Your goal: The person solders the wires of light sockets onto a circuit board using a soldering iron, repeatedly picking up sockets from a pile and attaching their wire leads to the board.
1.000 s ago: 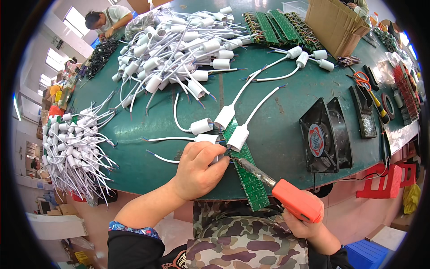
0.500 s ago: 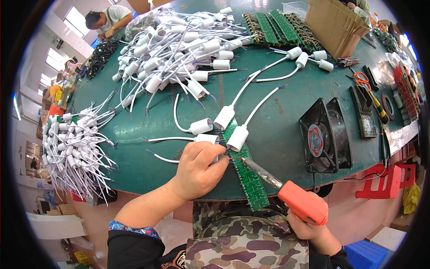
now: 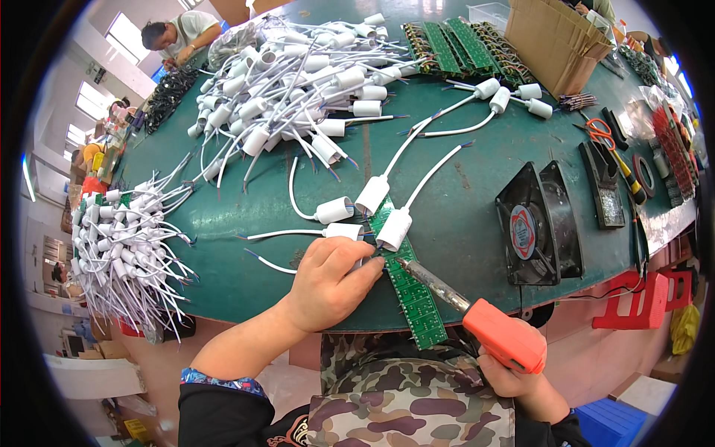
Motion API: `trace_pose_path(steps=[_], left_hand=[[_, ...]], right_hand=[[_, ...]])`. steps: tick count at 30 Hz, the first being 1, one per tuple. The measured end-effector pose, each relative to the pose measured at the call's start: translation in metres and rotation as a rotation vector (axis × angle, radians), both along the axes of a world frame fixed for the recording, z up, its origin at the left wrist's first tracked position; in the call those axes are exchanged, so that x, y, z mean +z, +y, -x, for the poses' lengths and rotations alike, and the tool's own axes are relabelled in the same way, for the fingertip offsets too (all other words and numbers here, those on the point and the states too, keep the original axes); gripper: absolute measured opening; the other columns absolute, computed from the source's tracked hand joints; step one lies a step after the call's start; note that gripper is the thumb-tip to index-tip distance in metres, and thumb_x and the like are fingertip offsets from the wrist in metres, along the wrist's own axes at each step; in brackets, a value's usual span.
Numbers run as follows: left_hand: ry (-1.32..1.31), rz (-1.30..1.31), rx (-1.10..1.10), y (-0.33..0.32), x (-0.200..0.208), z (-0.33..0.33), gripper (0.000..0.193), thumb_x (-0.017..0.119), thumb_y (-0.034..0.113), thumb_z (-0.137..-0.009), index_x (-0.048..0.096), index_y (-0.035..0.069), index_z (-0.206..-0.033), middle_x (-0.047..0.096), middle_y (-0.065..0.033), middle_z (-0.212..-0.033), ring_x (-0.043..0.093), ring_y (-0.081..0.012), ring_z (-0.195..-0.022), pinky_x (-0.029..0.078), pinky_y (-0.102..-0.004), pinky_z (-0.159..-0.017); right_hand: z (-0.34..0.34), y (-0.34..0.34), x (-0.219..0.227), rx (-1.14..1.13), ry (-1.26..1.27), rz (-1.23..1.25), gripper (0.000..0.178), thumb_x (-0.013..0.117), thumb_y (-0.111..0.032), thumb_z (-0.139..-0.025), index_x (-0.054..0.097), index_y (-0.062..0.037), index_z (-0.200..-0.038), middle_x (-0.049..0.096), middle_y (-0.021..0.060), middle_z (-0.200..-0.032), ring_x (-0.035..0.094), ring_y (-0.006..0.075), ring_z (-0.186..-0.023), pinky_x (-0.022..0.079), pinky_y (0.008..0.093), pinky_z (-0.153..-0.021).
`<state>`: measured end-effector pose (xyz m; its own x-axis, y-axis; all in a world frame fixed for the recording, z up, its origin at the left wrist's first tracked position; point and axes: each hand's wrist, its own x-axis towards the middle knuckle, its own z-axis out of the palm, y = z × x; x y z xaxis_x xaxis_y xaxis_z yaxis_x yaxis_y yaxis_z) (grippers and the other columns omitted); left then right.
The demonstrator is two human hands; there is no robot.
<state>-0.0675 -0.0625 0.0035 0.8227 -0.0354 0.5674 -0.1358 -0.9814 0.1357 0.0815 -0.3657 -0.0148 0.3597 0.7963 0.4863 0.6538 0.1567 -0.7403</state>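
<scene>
A long green circuit board (image 3: 418, 302) lies slanted at the table's front edge, its near end jutting over my lap. My left hand (image 3: 328, 283) is closed beside it, thumb and fingers pinching a white corded socket that they mostly hide; its cable (image 3: 272, 264) sticks out to the left. In my right hand (image 3: 510, 372) is a soldering iron (image 3: 503, 335) with a red grip, its tip at the board just right of my left fingertips. More white sockets (image 3: 395, 229) with cables rest on and around the board's far end. Thin wires show at the board's left edge.
Heaps of white corded sockets (image 3: 257, 104) cover the far left; another bunch (image 3: 123, 253) hangs over the left edge. A black fan (image 3: 540, 223) stands right. Beyond are stacked boards (image 3: 465, 48), a cardboard box (image 3: 555, 45) and orange-handled scissors (image 3: 599, 132). A person (image 3: 182, 37) sits far left.
Almost nothing differs. The soldering iron's tip has shifted very slightly at the board; my left hand stays in place.
</scene>
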Motion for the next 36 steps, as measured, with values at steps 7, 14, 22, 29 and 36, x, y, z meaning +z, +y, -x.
trace_pose_path(steps=[7,14,22,29,36], left_hand=[[-0.006,0.055,-0.029,0.001,0.002,0.000,0.037,0.082,-0.001,-0.065,0.069,0.006,-0.099,0.062,-0.0104,-0.108,0.061,-0.0305,-0.093,0.050,-0.0416,-0.078],[0.001,0.037,-0.016,-0.003,-0.001,-0.002,0.035,0.079,-0.002,-0.064,0.069,0.005,-0.097,0.062,-0.0105,-0.109,0.061,-0.0307,-0.092,0.049,-0.0422,-0.078],[-0.013,0.024,0.003,-0.005,0.000,-0.003,0.033,0.078,-0.001,-0.064,0.068,0.005,-0.095,0.063,-0.0092,-0.105,0.061,-0.0300,-0.091,0.047,-0.0417,-0.075],[-0.018,0.012,0.002,-0.006,-0.001,-0.003,0.031,0.078,-0.001,-0.064,0.068,0.004,-0.093,0.063,-0.0087,-0.105,0.061,-0.0295,-0.091,0.047,-0.0414,-0.075],[-0.016,-0.008,-0.002,-0.006,-0.001,-0.003,0.030,0.078,-0.001,-0.064,0.069,0.004,-0.092,0.063,-0.0079,-0.104,0.060,-0.0286,-0.091,0.048,-0.0410,-0.076]], right_hand=[[-0.001,0.000,0.000,0.000,0.005,-0.002,0.058,0.081,-0.007,-0.075,0.054,0.0079,-0.123,0.072,0.0205,-0.102,0.075,0.0323,-0.084,0.060,0.0381,-0.076],[-0.001,0.004,0.001,0.000,0.004,0.031,0.056,0.081,-0.006,-0.074,0.056,0.0085,-0.123,0.073,0.0208,-0.102,0.075,0.0318,-0.083,0.060,0.0377,-0.076],[0.000,0.008,-0.005,0.030,0.056,-0.003,0.057,0.082,-0.006,-0.074,0.056,0.0088,-0.123,0.072,0.0194,-0.103,0.074,0.0309,-0.080,0.060,0.0377,-0.073],[0.002,0.010,-0.003,0.011,0.010,-0.019,0.057,0.082,-0.006,-0.075,0.056,0.0089,-0.124,0.072,0.0191,-0.101,0.073,0.0299,-0.076,0.058,0.0368,-0.069],[0.003,0.012,0.000,0.012,0.024,-0.007,0.057,0.082,-0.006,-0.074,0.057,0.0088,-0.123,0.072,0.0176,-0.096,0.072,0.0295,-0.072,0.057,0.0362,-0.066]])
